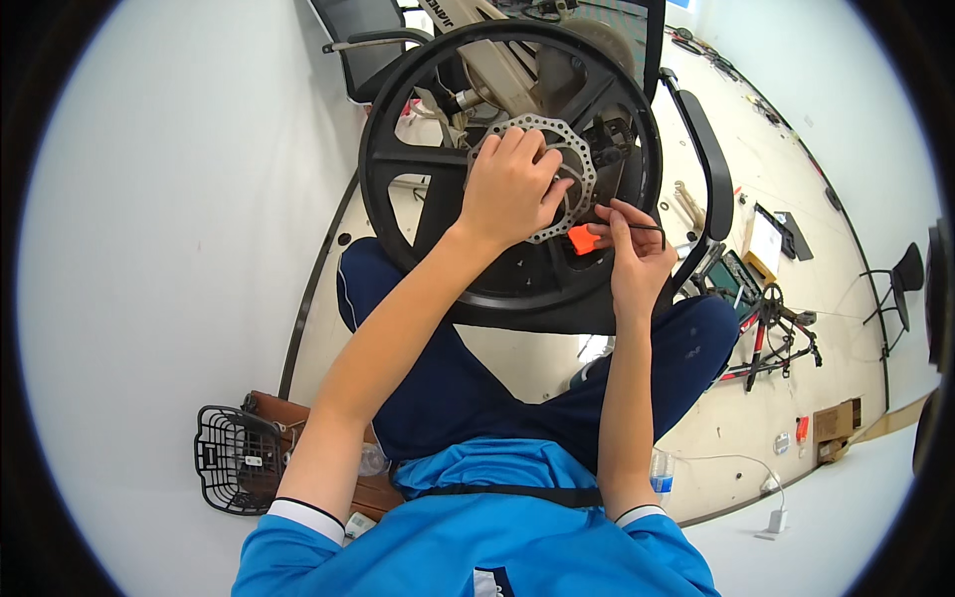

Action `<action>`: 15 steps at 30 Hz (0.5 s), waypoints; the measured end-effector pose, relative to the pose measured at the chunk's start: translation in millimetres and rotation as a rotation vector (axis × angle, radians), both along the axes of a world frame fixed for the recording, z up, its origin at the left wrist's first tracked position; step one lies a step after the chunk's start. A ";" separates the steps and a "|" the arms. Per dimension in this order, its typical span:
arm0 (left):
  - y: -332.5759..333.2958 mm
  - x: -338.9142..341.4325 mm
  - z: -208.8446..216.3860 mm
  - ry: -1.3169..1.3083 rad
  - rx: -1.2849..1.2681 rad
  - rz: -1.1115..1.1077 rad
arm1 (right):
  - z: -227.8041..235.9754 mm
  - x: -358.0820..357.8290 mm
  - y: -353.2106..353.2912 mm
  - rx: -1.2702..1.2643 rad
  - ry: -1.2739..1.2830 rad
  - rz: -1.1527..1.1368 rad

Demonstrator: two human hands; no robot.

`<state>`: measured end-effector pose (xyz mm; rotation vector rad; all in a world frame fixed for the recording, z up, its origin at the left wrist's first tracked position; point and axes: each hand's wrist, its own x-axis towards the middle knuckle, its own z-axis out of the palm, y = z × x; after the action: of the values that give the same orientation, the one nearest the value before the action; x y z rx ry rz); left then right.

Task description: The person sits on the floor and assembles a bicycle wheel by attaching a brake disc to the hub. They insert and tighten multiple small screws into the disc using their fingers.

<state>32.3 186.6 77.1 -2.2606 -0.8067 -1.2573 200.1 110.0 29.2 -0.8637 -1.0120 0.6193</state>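
A black spoked wheel [406,159] lies across in front of me, with a silver perforated brake disc [585,169] at its middle. My left hand [509,189] is on the disc, its fingers bent over the metal and its thumb toward the hub; the palm hides part of the disc. Just right of the disc, my right hand [637,254] pinches a thin black L-shaped hex key [649,228] between thumb and fingers. An orange plastic piece [584,240] shows beside those fingers, at the disc's lower right edge; whether the hand holds it too is unclear.
A pale bike frame [497,75] rises behind the wheel. At right are a black chair armrest [704,159], wrenches [688,204], a green toolbox [733,277] and a red-black bike frame [758,338]. A black wire basket [231,460] stands lower left, and a water bottle [662,471] lower right.
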 end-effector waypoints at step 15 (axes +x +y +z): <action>-2.6 16.3 -21.3 0.051 0.073 0.153 | -6.3 -4.8 0.9 -0.008 -0.013 -0.001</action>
<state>48.6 184.0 55.8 -2.1215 -0.8823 -1.1365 195.3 110.9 22.9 -0.8766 -1.0212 0.6179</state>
